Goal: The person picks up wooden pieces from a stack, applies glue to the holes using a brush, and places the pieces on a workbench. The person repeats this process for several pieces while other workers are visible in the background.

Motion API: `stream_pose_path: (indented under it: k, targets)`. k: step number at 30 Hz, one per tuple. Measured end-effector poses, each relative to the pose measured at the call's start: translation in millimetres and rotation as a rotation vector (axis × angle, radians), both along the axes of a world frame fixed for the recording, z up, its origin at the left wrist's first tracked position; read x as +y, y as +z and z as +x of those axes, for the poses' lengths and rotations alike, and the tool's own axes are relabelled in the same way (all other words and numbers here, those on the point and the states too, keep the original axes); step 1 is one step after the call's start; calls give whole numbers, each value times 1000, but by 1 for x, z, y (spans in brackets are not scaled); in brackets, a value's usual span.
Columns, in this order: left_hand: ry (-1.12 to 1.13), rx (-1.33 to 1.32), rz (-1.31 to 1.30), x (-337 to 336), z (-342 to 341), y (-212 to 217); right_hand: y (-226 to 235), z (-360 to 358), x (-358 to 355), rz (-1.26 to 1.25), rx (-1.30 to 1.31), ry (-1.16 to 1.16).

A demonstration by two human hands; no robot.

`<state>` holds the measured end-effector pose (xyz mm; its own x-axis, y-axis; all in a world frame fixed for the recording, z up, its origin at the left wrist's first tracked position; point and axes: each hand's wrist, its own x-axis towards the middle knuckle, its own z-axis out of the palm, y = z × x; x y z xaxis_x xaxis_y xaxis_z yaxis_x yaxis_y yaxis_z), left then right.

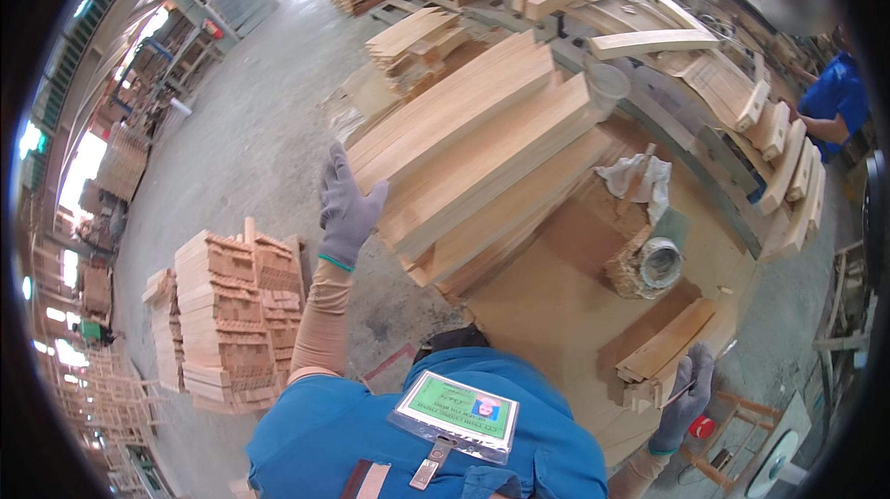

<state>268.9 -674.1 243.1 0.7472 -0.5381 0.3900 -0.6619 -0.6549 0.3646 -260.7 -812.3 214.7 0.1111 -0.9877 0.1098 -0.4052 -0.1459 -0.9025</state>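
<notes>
My left hand (349, 202), in a grey glove, is open with its thumb and fingers apart. It is at the left end of a stack of long pale wooden boards (491, 160) on the worktable (519, 323); whether it touches them I cannot tell. My right hand (688, 399), also gloved, is closed around a thin stick (731, 348) whose kind is unclear. Just left of that hand lies a small pile of short wooden pieces (669, 341) near the table's right side.
A round metal tin (661, 262) stands on the table by a white rag (640, 184). Stacked wooden pieces (222, 313) stand on the floor at left. Curved wooden parts (797, 179) line a bench at right, near a person in blue (837, 100).
</notes>
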Motion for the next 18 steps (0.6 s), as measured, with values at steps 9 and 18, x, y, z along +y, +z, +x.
stream_pose_path:
  k: [9,18]
  targets:
    - [-20,567,-550,10,-39,35,3,23,3,-37,-27,135]
    - [-245,-162,435,-11,-11,20,12,8,17,-20,-36,28]
